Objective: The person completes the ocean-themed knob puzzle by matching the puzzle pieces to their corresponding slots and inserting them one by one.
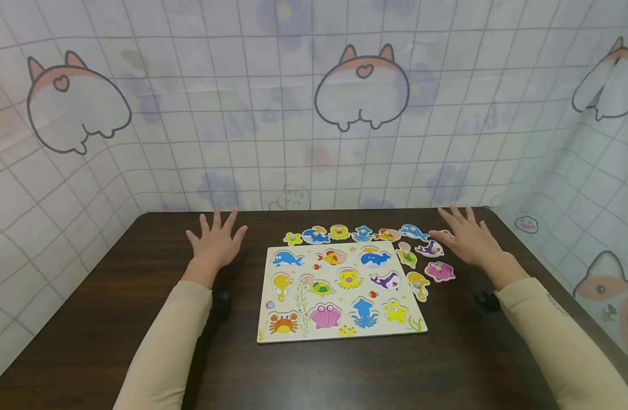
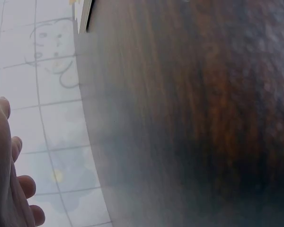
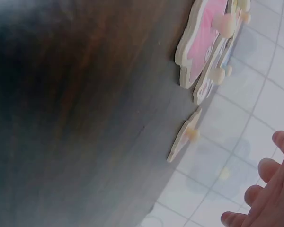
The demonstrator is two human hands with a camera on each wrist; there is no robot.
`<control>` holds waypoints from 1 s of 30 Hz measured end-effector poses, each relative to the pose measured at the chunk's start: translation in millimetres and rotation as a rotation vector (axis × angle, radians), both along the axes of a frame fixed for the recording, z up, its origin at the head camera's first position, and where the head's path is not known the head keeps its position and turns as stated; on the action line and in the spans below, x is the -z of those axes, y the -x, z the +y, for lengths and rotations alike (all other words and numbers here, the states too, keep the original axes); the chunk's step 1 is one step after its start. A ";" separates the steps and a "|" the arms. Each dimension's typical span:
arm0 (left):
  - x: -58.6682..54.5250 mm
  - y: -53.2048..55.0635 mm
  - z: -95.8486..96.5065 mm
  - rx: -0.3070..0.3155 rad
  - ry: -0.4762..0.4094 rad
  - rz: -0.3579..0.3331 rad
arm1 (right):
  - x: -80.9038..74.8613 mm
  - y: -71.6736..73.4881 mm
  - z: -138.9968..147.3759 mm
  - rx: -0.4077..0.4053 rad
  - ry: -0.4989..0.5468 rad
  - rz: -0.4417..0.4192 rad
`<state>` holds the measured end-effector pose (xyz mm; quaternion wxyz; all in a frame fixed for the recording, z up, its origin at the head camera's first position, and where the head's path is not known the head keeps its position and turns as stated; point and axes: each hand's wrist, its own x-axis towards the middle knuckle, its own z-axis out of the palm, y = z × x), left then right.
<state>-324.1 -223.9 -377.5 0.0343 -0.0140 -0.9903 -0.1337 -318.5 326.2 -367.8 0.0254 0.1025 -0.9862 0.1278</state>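
Observation:
A wooden puzzle board (image 1: 306, 267) with sea-animal pictures lies flat on the dark table. Left of it, my left hand (image 1: 214, 242) is held with fingers spread, holding nothing. On the other side, my right hand (image 1: 467, 239) has its fingers spread and grips nothing. Nearest to it are a purple-and-white whale piece (image 1: 430, 249), a pink shell piece (image 1: 440, 271) and a piece (image 1: 447, 233) partly hidden by the hand. Knobs stand up from the pieces in the right wrist view, the shell (image 3: 206, 42) among them.
Along the board's far edge lie a star (image 1: 293, 238), a blue whale (image 1: 315, 236), an octopus (image 1: 339, 232), a squid (image 1: 362, 233), a fish (image 1: 388, 234) and a dolphin (image 1: 413, 232). A turtle (image 1: 406, 255) and a seahorse (image 1: 418, 286) border its right side. Patterned curtain (image 1: 273, 142) surrounds the table.

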 end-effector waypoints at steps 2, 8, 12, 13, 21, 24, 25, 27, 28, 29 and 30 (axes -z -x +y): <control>-0.2 -0.6 -0.2 0.003 0.001 -0.001 | -0.4 -1.9 -1.3 -0.012 -0.003 0.000; -1.5 -1.3 1.1 0.003 -0.014 -0.002 | -0.1 -6.8 -5.9 -0.041 -0.019 -0.010; -1.3 -0.8 4.1 0.007 -0.018 -0.001 | 1.4 -11.1 -9.3 -0.058 -0.015 -0.017; -0.9 -0.5 4.8 0.011 -0.019 -0.003 | 1.9 -12.1 -10.4 -0.063 -0.012 -0.017; 1.8 -2.8 11.6 0.049 -0.038 -0.028 | 3.5 -21.9 -21.7 -0.122 0.011 -0.039; 3.5 -3.7 13.9 0.064 -0.042 -0.034 | 3.0 -25.4 -26.7 -0.137 0.020 -0.050; 4.2 -3.8 14.6 0.070 -0.044 -0.036 | 3.0 -26.6 -28.3 -0.141 0.020 -0.052; 5.3 -4.6 16.5 0.077 -0.048 -0.040 | 2.8 -29.0 -30.4 -0.155 0.019 -0.054; 5.7 -5.0 17.3 0.082 -0.050 -0.040 | 2.7 -30.2 -31.3 -0.162 0.017 -0.052; 6.0 -5.6 18.3 0.088 -0.053 -0.040 | 2.8 -31.5 -31.7 -0.170 0.014 -0.051; 6.2 -6.2 19.2 0.095 -0.057 -0.039 | 2.9 -32.9 -31.8 -0.178 0.014 -0.048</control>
